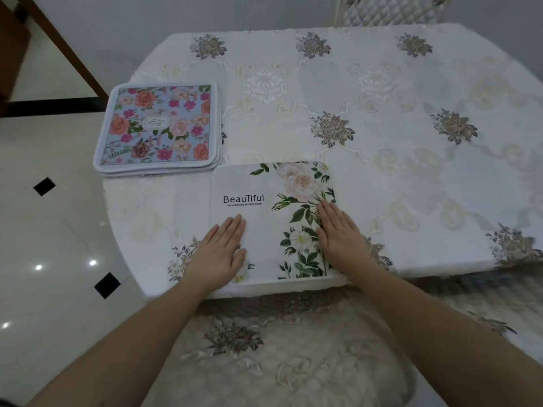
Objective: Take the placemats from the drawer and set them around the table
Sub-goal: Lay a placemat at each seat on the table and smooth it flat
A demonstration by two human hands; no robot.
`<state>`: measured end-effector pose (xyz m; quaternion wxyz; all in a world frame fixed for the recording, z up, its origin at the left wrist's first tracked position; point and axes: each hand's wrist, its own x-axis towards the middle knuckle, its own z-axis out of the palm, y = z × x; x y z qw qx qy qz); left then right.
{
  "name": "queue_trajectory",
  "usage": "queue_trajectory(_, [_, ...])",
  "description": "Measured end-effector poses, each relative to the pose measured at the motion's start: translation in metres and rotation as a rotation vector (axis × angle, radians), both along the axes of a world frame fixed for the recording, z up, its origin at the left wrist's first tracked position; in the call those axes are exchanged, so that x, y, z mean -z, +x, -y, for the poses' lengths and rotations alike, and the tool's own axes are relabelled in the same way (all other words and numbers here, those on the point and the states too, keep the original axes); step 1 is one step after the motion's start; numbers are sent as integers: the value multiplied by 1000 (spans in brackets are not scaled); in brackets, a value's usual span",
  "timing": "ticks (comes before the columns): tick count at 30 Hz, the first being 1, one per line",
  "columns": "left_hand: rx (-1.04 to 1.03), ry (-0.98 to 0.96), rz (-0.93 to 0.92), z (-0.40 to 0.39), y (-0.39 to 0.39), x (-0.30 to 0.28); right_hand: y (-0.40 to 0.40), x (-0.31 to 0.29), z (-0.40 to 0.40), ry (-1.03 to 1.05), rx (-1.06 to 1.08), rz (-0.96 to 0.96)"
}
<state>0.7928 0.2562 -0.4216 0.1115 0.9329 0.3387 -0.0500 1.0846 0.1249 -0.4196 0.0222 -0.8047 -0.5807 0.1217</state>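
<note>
Both hands lie flat, fingers straight and together, on a white placemat [273, 212] at the near edge of the table: the left hand [220, 251] presses palm-down on the mat's lower left part, its heel reaching over the mat's left edge, while the right hand [338, 233] presses palm-down on the printed green leaves along the mat's right side. Neither hand grasps anything. The mat, printed with pale roses, white blossoms and the word "Beautiful", sits squarely in front of the person, its near edge touching the table's rim. Just beside its upper left corner lies a stack of placemats [158, 127], the top 1 blue with pink and orange flowers and a white border; the layered edges of several more show beneath it, though their number cannot be told. The stack rests near the table's left corner, partly overhanging. A cream tablecloth [382, 113] embroidered with grey-brown flower clusters covers the table [440, 270] and drapes over the near side. Beyond the far edge stands a chair with a quilted back [390, 10]. A glossy white floor with small black diamond tiles [44, 186] shows at left.
</note>
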Motion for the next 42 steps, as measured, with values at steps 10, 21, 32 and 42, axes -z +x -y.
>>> queue_trajectory(10, [-288, -66, 151, 37, 15, -13, -93, -16, -8, 95, 113, -162])
queue_trajectory(21, [18, 10, -44, 35, -1, 1, -70, -2, 12, -46, -140, 6])
queue_trajectory(32, [-90, -95, -228, 29, -39, -21, -16, -17, 41, -204, -124, -10])
queue_trajectory(42, [-264, -240, -220, 66, -56, -62, -52, -70, 38, -313, -81, 82])
